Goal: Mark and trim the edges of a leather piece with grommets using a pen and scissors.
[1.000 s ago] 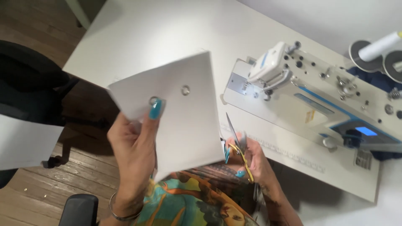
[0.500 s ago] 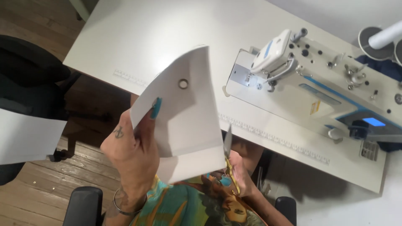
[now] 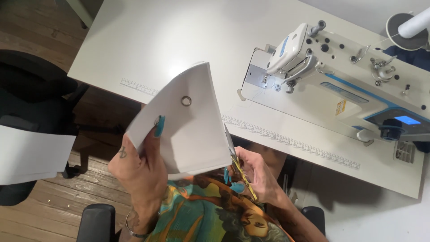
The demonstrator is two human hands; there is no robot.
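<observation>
My left hand [image 3: 141, 168] pinching white sheet [image 3: 183, 123] (metal eyelets [image 3: 186, 101]) in front of sewing machine [image 3: 340, 85], my right hand [image 3: 255, 172] closed on scissors [image 3: 239, 166] at the sheet's edge

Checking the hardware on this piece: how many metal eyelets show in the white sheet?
2: one eyelet mid-sheet, another beside the left hand's thumb. More may be hidden.

Scissors [image 3: 239, 168] blades mostly hidden behind white sheet [image 3: 188, 130]; thread cone [image 3: 410, 29] cut off by edge.
</observation>
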